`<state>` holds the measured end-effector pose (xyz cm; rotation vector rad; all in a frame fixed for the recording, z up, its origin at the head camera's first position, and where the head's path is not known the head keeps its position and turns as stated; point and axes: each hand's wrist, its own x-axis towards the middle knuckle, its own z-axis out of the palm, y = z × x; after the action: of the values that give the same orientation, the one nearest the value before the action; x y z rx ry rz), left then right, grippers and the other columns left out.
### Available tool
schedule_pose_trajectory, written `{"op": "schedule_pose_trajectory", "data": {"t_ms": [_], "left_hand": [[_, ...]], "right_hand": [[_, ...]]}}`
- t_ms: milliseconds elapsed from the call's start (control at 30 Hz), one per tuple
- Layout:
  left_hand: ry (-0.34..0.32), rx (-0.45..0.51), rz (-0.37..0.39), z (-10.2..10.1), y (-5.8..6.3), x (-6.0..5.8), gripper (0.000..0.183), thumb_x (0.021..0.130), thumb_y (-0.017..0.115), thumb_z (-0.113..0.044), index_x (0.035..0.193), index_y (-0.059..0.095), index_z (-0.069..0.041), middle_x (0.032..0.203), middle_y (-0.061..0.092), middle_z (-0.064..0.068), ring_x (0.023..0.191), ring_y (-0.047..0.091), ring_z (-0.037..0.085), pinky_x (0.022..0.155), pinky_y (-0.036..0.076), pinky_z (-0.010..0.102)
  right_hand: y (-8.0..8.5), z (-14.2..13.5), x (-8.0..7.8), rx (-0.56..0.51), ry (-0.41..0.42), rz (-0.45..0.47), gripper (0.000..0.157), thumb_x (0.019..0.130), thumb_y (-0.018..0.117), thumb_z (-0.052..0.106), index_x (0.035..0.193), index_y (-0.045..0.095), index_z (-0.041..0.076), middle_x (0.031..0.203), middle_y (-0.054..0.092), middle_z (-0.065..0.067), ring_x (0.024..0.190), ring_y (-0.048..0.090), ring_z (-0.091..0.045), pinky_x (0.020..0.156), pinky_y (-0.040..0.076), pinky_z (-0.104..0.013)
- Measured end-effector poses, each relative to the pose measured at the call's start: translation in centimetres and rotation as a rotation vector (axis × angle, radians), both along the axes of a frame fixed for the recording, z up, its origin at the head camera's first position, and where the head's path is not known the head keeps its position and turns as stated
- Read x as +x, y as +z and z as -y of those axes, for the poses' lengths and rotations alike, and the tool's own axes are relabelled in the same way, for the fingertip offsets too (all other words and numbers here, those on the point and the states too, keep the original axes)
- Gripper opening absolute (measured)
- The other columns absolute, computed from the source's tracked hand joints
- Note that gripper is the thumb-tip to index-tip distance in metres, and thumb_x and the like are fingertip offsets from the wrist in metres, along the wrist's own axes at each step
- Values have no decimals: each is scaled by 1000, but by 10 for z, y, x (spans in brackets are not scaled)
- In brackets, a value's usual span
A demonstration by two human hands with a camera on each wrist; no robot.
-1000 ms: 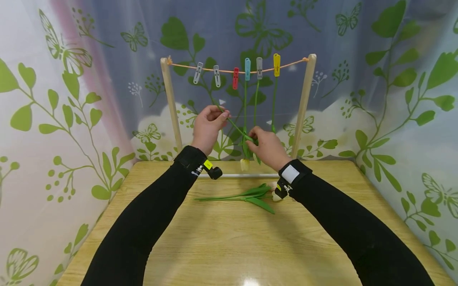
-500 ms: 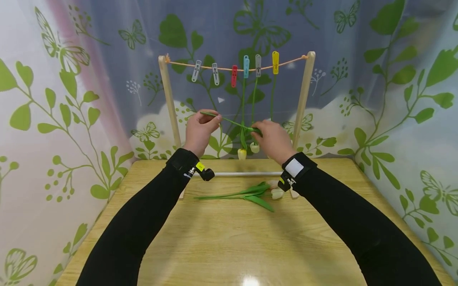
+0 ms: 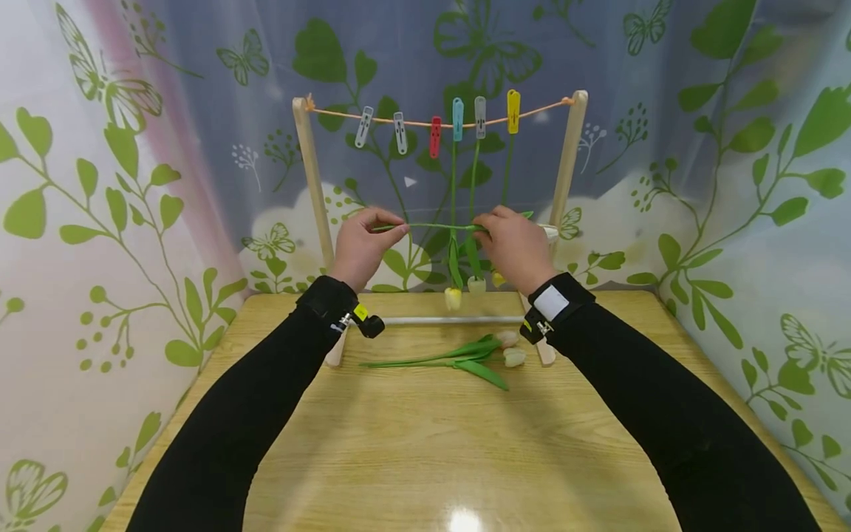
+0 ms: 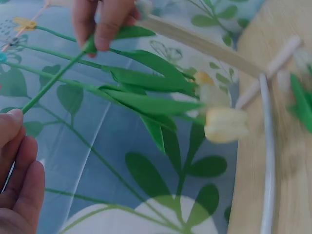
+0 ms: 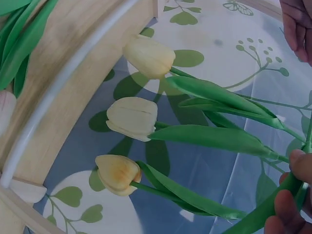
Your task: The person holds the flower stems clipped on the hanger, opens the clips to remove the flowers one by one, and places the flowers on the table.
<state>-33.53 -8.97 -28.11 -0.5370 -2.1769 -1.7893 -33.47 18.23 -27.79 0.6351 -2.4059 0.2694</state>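
Observation:
A tulip's green stem [image 3: 439,226] stretches nearly level between both hands, in front of the clothesline frame. My left hand [image 3: 364,247] pinches its bare end between thumb and fingers. Near the leaf base, my right hand [image 3: 515,247] grips the same stem; a whitish part of the bloom [image 3: 550,232] shows past that hand, mostly hidden. Behind it, three tulips hang head down: one from a blue clothespin [image 3: 457,120], one from a grey clothespin [image 3: 480,118], one from a yellow clothespin [image 3: 513,112]. Their pale blooms show in the right wrist view, including a white bloom [image 5: 132,118].
A red clothespin [image 3: 435,137] and two pale grey clothespins [image 3: 363,127] sit left on the orange cord [image 3: 415,124], between wooden posts [image 3: 569,159]. A white bar [image 3: 452,321] crosses low. Tulips [image 3: 482,373] lie on the wooden table [image 3: 399,443] in front.
My left hand has moved left and slightly down, and my right hand a little right and up. The held stem has turned from slanting steeply to nearly level.

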Motion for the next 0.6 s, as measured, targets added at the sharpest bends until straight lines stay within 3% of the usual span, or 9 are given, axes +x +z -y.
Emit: {"op": "schedule_pose_trajectory", "data": {"t_ms": [67,133,233,333,400,533,600], "left_hand": [[33,-112,-41,2,-4,-6,14,94,72,-25,107,71,-18,115,64,-3,109,60,11,100,51,28],[79,-267,-132,4,-7,-10,11,95,71,-29,104,72,-23,110,67,-7,102,62,8,95,52,24],[178,-557,-353,5,-8,-11,10,97,68,-30,104,73,-24,103,70,-7,94,64,10,87,53,24],[258,-750,-540,4,-8,-9,12,99,66,-25,105,74,-19,101,72,-1,90,66,16,80,54,27],[300,-821,-607,3,-10,-6,13,99,65,-22,107,74,-16,101,72,2,89,66,17,78,55,28],[350,-880,-691,4,-15,-3,10,100,65,-18,104,73,-13,96,72,5,85,67,19,73,57,30],[362,-900,-726,4,-16,0,10,100,64,-16,103,72,-12,95,72,6,84,68,20,72,58,31]], "right_hand": [[1,-1,0,3,-4,-3,26,100,64,22,124,69,13,111,65,-8,74,62,-18,55,46,-31],[1,-1,1,14,-9,-6,26,101,63,22,124,69,13,111,65,-8,75,62,-19,56,47,-31],[-2,0,4,38,-21,-19,25,100,64,21,123,69,12,111,65,-9,79,63,-20,60,49,-31],[-9,1,6,68,-35,-58,24,100,64,19,122,70,10,110,65,-10,85,59,-24,67,49,-32],[-12,4,6,88,-37,-102,23,100,64,18,119,71,9,110,65,-11,89,53,-26,70,45,-32],[-16,9,3,141,-41,-245,16,97,68,18,110,74,11,111,62,-12,92,45,-29,78,38,-37],[-17,11,2,148,-43,-272,14,97,69,17,107,74,11,116,60,-15,99,46,-32,82,40,-41]]}}
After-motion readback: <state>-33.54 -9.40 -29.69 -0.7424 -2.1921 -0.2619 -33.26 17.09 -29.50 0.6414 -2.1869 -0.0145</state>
